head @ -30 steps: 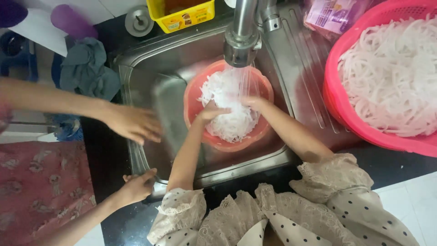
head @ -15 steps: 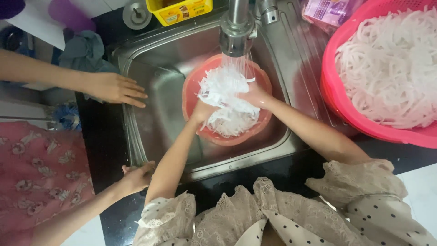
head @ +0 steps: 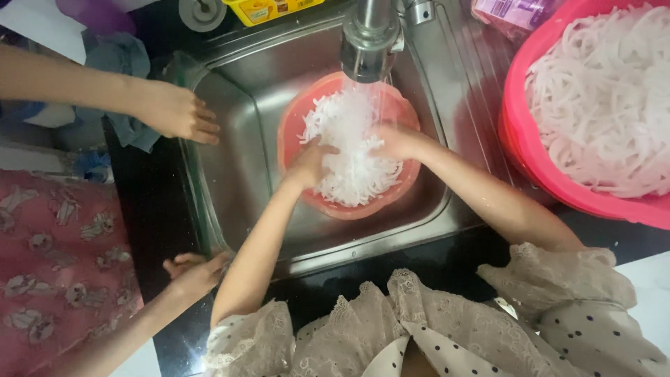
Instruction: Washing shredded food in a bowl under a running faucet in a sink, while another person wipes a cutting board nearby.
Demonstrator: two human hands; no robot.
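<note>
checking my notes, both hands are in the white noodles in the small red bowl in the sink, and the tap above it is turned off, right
Not quite. In the head view the tap is running, and water falls onto the white noodles. The rest holds: left hand and right hand are in the noodles in the small red bowl in the sink.

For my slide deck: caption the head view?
Both hands, left hand and right hand, rinse white noodles in a red bowl under the tap.

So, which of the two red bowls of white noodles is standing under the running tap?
The smaller red bowl inside the steel sink, where both hands work the noodles. The bigger pink-red basin sits right of the sink.
</note>
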